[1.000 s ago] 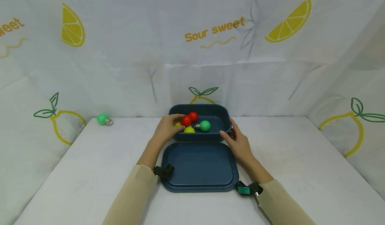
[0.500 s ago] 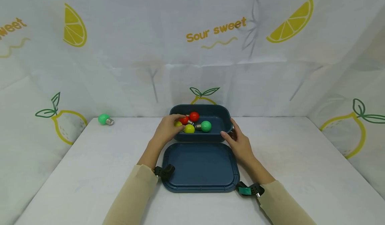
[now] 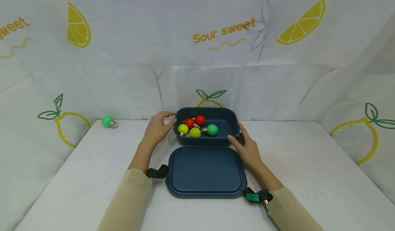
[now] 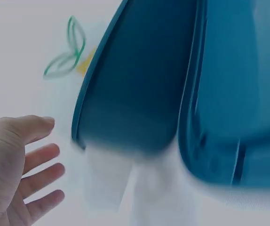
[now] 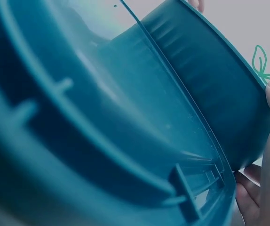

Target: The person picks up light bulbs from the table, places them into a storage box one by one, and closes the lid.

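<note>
A dark blue box (image 3: 226, 141) stands at the back of the table in the head view. Inside lie two yellow bulbs, one at the left end (image 3: 182, 128) and one near the front wall (image 3: 195, 132). Two red bulbs, a nearer one (image 3: 189, 122) and a farther one (image 3: 200, 120), and a green bulb (image 3: 212, 130) lie there too. Beside the box's left end is my left hand (image 3: 156, 128), holding nothing; the left wrist view shows its fingers (image 4: 43, 181) spread apart from the box. My right hand (image 3: 248, 150) grips the box's right end, thumb at the rim.
In front of the box lies a matching blue lid (image 3: 206, 172), flat on the white table (image 3: 92, 176). Another green bulb (image 3: 107, 121) rests at the table's back left. A white cloth (image 3: 139, 87) printed with lemons hangs behind.
My left hand has let go of a red bulb inside the box and drawn back leftward, out past the box's left end. The right hand keeps its grip on the box.
</note>
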A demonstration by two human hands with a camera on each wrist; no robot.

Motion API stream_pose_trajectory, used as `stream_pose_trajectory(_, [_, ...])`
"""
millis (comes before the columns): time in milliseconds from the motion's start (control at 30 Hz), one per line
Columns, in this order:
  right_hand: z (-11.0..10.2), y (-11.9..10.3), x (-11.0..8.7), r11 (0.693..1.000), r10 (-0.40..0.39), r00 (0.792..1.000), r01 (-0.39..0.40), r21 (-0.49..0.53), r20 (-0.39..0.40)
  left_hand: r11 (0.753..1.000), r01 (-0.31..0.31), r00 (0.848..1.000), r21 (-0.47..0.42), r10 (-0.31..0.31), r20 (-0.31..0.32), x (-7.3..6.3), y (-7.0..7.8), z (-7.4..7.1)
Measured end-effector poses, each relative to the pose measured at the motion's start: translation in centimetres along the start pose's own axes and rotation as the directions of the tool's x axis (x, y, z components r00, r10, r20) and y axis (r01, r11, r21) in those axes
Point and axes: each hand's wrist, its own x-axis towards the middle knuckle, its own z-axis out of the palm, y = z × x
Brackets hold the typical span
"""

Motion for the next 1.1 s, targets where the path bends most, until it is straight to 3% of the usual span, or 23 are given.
stream_pose_trajectory(100, [-0.2, 0.1, -0.1, 1.000, -0.002, 1.000, 0.002, 0.004, -0.013, 1.000, 0.007, 0.995, 0.002, -0.007, -0.097, 0.0, -1.9, -0.7])
stream_pose_trajectory(233, [-0.3, 0.5, -0.3, 1.000, 0.014, 1.000, -0.014, 0.007, -0.016, 0.999, 0.042, 0.976, 0.031, -0.034, -0.214, -0.5, -4.5, -1.5])
stream_pose_trajectory(367, [-0.2, 0.6, -0.2, 1.000, 0.010, 1.000, -0.010, 0.012, -0.010, 0.988, 0.106, 0.959, 0.114, -0.071, -0.273, -1.3, -6.8, -2.5])
stream_pose_trajectory(467, [0.0, 0.5, -0.1, 1.000, -0.001, 1.000, 0.001, 0.020, -0.012, 0.981, 0.159, 0.945, 0.114, -0.117, -0.306, -1.8, -8.4, -3.3])
stream_pose_trajectory(667, [0.1, 0.3, 0.1, 1.000, -0.007, 1.000, 0.008, 0.023, -0.008, 0.961, 0.273, 0.877, 0.036, -0.233, -0.419, -2.3, -11.4, -4.3])
stream_pose_trajectory(900, [-0.1, 0.4, 0.0, 1.000, -0.002, 1.000, 0.002, 0.025, -0.015, 0.971, 0.236, 0.791, -0.040, -0.216, -0.573, -2.2, -14.3, -5.0])
stream_pose_trajectory(1000, [0.0, 0.3, -0.1, 1.000, 0.004, 1.000, -0.004, 0.029, -0.013, 0.969, 0.246, 0.775, -0.034, -0.218, -0.593, -2.3, -15.4, -5.9])
stream_pose_trajectory(1100, [0.3, 0.2, -0.1, 0.999, 0.007, 1.000, -0.007, 0.044, -0.010, 0.963, 0.270, 0.781, -0.015, -0.228, -0.582, -2.5, -16.2, -7.0])
